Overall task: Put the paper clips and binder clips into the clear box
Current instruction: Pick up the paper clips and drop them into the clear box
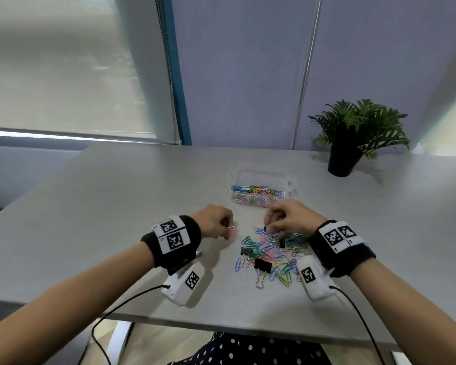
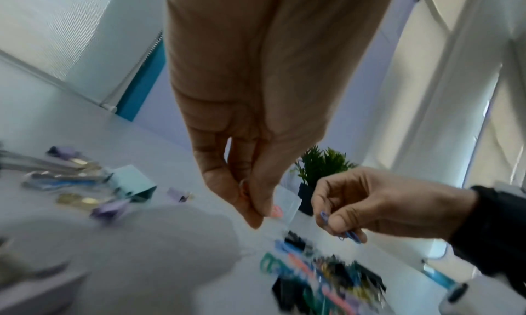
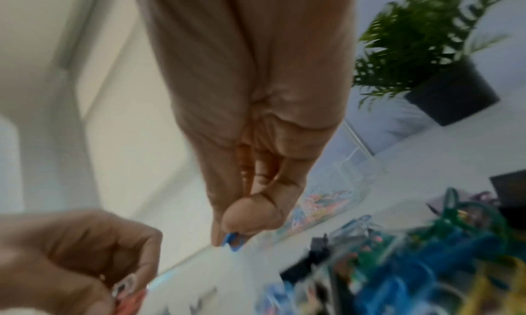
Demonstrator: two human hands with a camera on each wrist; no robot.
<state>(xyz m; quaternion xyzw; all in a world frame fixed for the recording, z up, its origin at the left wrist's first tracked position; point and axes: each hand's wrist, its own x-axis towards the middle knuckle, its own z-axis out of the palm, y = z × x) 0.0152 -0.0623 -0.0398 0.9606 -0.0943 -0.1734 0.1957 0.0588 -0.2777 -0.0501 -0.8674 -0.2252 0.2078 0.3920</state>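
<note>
A heap of coloured paper clips [image 1: 270,255] with black binder clips [image 1: 262,265] lies on the grey table [image 1: 116,206]. Behind it stands the clear box [image 1: 261,189], partly filled with clips. My left hand [image 1: 216,223] hovers left of the heap and pinches pink and white paper clips [image 1: 231,230]; those clips [image 3: 128,290] also show in the right wrist view. My right hand [image 1: 287,218] is over the heap's far side and pinches blue paper clips [image 2: 351,235], seen as a blue tip [image 3: 232,241] under the thumb.
A potted green plant [image 1: 353,135] stands at the back right of the table. The left wrist view shows pens, a teal block [image 2: 136,182] and purple clips farther left. Cables run from both wrist units off the near table edge.
</note>
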